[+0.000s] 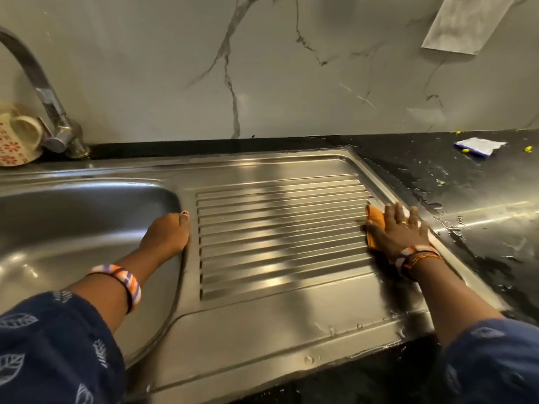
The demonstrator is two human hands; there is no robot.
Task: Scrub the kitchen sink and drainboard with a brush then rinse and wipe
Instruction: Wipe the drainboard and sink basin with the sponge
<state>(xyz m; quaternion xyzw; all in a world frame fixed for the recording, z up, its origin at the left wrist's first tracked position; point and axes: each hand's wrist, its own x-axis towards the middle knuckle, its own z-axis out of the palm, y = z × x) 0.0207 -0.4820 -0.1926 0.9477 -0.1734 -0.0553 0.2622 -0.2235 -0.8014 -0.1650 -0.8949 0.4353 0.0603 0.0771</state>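
1. Right hand [401, 228]: lies flat with the fingers spread and straight, pressing an orange cloth [375, 221] onto the right end of the drainboard [280, 325], where the ribs meet the raised rim.
2. Orange cloth: mostly hidden under the palm; a folded corner shows beside the thumb.
3. Left hand [167, 231]: rests on the steel edge between the sink [73, 228] and the drainboard, its fingers bent over the lip into the basin and holding nothing loose.
4. Drainboard: ribbed steel, with a few droplets along its near edge.
5. Tap [43, 94]: stands behind the sink at far left, with a patterned cup [17, 141] just beside its base.
6. Black counter [481, 199]: lies to the right of the drainboard, wet in patches, with a small blue-and-white wrapper [478, 147] near the wall [291, 68].
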